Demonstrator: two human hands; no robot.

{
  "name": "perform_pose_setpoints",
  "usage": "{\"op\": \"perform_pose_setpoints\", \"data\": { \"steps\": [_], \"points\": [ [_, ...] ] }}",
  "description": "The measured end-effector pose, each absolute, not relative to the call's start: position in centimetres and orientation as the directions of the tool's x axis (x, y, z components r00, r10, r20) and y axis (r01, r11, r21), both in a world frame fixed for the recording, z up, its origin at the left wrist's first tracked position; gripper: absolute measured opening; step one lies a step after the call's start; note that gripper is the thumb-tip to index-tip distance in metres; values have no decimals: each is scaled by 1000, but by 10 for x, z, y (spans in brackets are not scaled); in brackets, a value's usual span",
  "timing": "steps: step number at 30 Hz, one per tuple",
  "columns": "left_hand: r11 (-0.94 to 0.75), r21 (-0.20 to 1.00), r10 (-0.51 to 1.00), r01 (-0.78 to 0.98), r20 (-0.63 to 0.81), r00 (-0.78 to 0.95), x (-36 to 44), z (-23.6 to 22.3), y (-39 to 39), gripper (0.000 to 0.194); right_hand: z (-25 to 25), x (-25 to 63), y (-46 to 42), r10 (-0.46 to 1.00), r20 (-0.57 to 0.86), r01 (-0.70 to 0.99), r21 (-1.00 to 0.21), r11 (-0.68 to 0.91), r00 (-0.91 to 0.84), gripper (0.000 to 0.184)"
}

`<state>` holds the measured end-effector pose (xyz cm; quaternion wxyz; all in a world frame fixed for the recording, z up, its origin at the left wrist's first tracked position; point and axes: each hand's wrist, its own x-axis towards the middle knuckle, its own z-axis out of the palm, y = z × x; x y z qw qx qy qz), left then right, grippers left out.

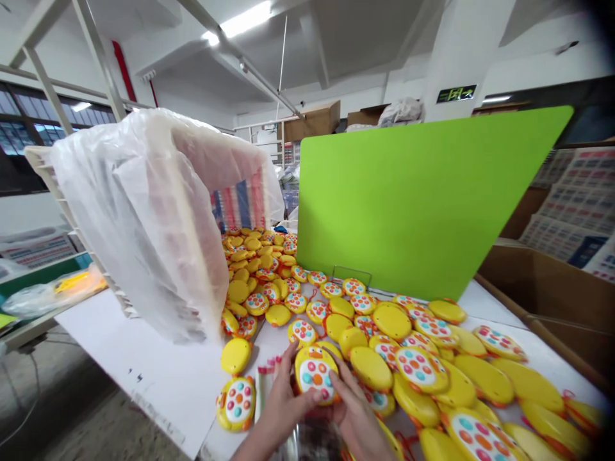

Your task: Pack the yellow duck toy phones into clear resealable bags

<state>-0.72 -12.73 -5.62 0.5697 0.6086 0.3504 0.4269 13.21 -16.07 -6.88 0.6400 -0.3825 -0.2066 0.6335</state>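
Both my hands hold one yellow round toy (316, 374) with coloured buttons on a white face, at the bottom middle of the head view. My left hand (281, 403) grips its left edge with thumb on the face. My right hand (354, 416) clasps its right edge. Around them a heap of the same yellow toys (418, 365) covers the white table (158, 378), some face up, some face down. One lone toy (236, 402) lies near the table's front edge, left of my left hand.
A tipped crate lined with a clear plastic bag (154, 218) spills toys onto the table at the left. A bright green board (418, 198) stands upright behind the heap. A brown cardboard box (552, 288) sits at the right. Floor shows at lower left.
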Motion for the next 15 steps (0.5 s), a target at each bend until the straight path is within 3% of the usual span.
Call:
{"op": "perform_pose_setpoints", "data": {
  "steps": [2, 4, 9, 11, 15],
  "points": [
    [-32, 991, 905, -131, 84, 418, -7, -53, -128, 93, -66, 132, -162, 970, -217, -681, -727, -87, 108, 68],
    [3, 990, 909, -142, 57, 413, -6, -48, -130, 83, -65, 131, -162, 977, -192, -656, -750, -83, 95, 66],
    [-5, 995, 906, -95, 44, 420, -7, -40, -133, 63, -58, 131, -165, 973, -193, -439, -890, -120, 126, 62],
    [-5, 994, 892, -110, 54, 449, -6, -40, -134, 69, -53, 132, -167, 969, -185, -373, -921, -113, 162, 63],
    [-3, 997, 895, -78, 38, 444, -2, -41, -136, 102, -46, 134, -168, 965, -149, -243, -965, -95, 215, 64]
  ]
}}
